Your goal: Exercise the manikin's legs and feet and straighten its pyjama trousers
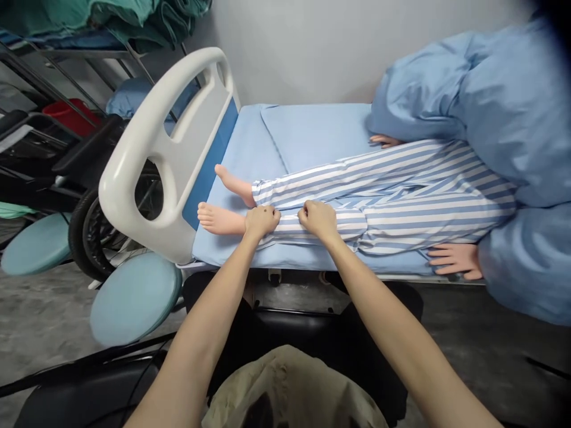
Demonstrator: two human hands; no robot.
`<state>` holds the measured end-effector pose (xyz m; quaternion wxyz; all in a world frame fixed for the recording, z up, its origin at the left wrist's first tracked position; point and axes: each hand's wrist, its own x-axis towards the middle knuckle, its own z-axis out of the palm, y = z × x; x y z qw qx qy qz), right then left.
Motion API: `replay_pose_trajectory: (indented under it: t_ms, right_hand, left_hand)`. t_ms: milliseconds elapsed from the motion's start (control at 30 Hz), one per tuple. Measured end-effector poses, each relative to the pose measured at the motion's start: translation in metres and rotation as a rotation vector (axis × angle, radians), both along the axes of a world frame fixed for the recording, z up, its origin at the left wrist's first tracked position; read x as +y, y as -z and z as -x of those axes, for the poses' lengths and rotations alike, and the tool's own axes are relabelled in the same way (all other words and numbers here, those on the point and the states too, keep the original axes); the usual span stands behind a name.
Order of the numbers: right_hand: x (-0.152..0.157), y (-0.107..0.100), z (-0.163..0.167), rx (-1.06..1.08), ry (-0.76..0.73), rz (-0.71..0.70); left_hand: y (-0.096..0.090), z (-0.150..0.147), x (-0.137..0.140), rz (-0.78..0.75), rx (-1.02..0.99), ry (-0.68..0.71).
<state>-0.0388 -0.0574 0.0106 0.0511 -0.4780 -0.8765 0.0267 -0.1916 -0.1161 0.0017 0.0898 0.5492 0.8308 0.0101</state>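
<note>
On a bed lies a mannequin-like figure in blue-and-white striped trousers (401,229), its bare near foot (218,218) and far foot (234,183) pointing left. My left hand (262,220) is closed over the near trouser leg at the ankle, just right of the foot. A short gap to the right, my right hand (318,217) closes on the same trouser leg along the shin. Both sets of fingers curl down onto the striped cloth, and their tips are hidden. The far leg lies beyond my hands, untouched.
A white bed end board (172,139) rises left of the feet. Blue sleeves (504,107) cover the figure's upper body at right. A wheelchair wheel (89,238) and round blue stools (136,297) stand at left. Grey wall (303,47) backs the bed.
</note>
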Motion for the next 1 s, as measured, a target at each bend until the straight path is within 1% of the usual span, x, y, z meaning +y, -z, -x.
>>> replay_pose_trajectory:
  t_ms: [267,400,500,567,667,733,800,933,1000]
  right_hand:
    - [-0.004,-0.01,0.001,0.023,0.019,-0.007]
    - [-0.004,-0.008,0.002,0.061,0.016,-0.027]
    - [-0.005,-0.006,0.003,0.08,0.008,-0.05]
    - [-0.005,-0.007,0.003,0.077,0.019,-0.048]
    - [-0.005,-0.009,0.004,0.074,0.033,-0.036]
    - [-0.005,-0.009,0.004,0.085,0.034,-0.038]
    - [-0.004,-0.008,0.004,0.101,0.034,-0.046]
    - [-0.001,0.0,0.004,0.142,0.021,-0.067]
    - [0.0,0.003,0.005,0.161,0.016,-0.084]
  left_hand:
    - [-0.008,-0.006,-0.015,-0.094,-0.088,-0.008]
    - [-0.014,0.0,-0.021,-0.179,-0.131,0.04]
    - [-0.022,0.006,-0.018,-0.246,-0.159,0.049]
    - [-0.028,0.008,-0.013,-0.343,-0.203,0.009]
    - [-0.034,0.006,-0.002,-0.52,-0.324,-0.09]
    - [-0.031,0.001,0.004,-0.578,-0.386,-0.127]
    - [-0.024,-0.005,0.007,-0.579,-0.407,-0.135]
    - [-0.005,-0.011,0.01,-0.541,-0.426,-0.125]
    - [0.0,-0.012,0.012,-0.502,-0.407,-0.127]
